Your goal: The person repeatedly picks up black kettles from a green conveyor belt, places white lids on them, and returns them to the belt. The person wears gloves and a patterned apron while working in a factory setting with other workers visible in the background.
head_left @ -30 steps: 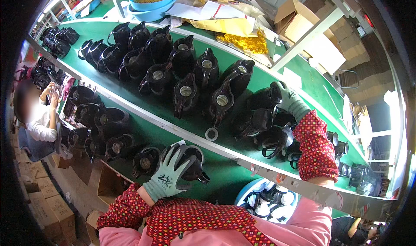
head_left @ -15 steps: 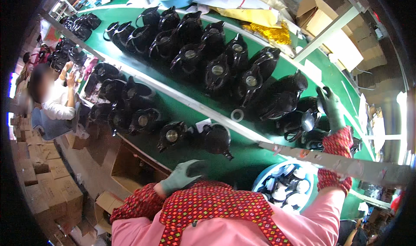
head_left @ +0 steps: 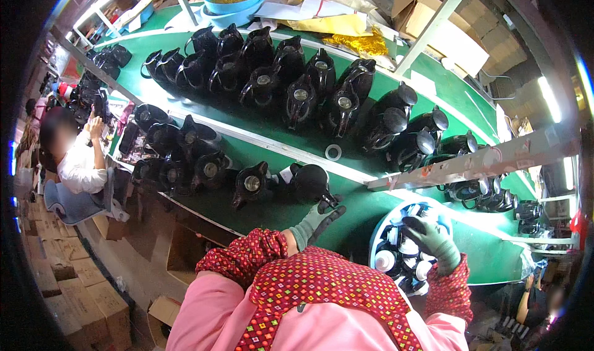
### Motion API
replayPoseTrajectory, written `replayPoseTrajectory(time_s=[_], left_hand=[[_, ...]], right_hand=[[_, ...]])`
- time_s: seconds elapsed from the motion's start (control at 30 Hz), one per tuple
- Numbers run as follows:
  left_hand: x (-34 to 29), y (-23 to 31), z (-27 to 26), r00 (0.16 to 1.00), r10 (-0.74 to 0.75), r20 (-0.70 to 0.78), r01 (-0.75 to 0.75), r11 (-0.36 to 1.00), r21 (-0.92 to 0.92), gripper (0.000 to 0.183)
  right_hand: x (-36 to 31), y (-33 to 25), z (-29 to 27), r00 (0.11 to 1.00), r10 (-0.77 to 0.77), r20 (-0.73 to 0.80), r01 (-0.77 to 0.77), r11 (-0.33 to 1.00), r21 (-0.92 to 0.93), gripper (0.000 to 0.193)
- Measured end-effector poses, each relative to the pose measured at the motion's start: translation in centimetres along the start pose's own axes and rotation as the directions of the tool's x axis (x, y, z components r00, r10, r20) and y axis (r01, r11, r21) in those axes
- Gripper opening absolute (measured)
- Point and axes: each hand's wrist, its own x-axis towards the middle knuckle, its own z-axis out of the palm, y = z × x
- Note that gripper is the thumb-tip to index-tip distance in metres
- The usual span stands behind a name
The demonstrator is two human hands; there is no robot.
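The gloved left hand [head_left: 312, 223] is at the near end of a dark jug [head_left: 309, 181] on the lower level of the green table [head_left: 352, 222], fingers extended beside its handle; whether they grip it cannot be told. The gloved right hand [head_left: 438, 242] is open over a blue basin [head_left: 375, 247], fingers parted and slightly curled above black and white lids [head_left: 385, 261]. Another jug [head_left: 250, 184] stands just left of the first, and a pale ring [head_left: 333, 147] lies on the upper level, near rows of black jugs [head_left: 301, 100].
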Motion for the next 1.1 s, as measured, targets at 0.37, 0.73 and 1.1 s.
replayPoseTrajectory(time_s=[0.37, 0.73, 1.1], left_hand=[[-4.9, 0.8, -4.0, 0.967, -0.128, 0.222, -0.210, 0.098, 0.973, 0.040], [-6.7, 4.0, 2.1, 0.960, -0.026, 0.279, -0.270, -0.354, 0.895, 0.054], [-4.3, 2.6, 2.1, 0.906, 0.026, 0.422, -0.382, -0.380, 0.842, 0.053]], right_hand=[[1.6, -7.9, 7.8, 0.980, -0.131, -0.151, 0.107, 0.982, -0.152, 0.062], [3.6, -6.1, 10.6, 0.993, 0.082, -0.081, -0.102, 0.951, -0.293, 0.083], [3.7, -1.7, 8.6, 0.943, -0.325, 0.069, 0.317, 0.819, -0.478, 0.077]])
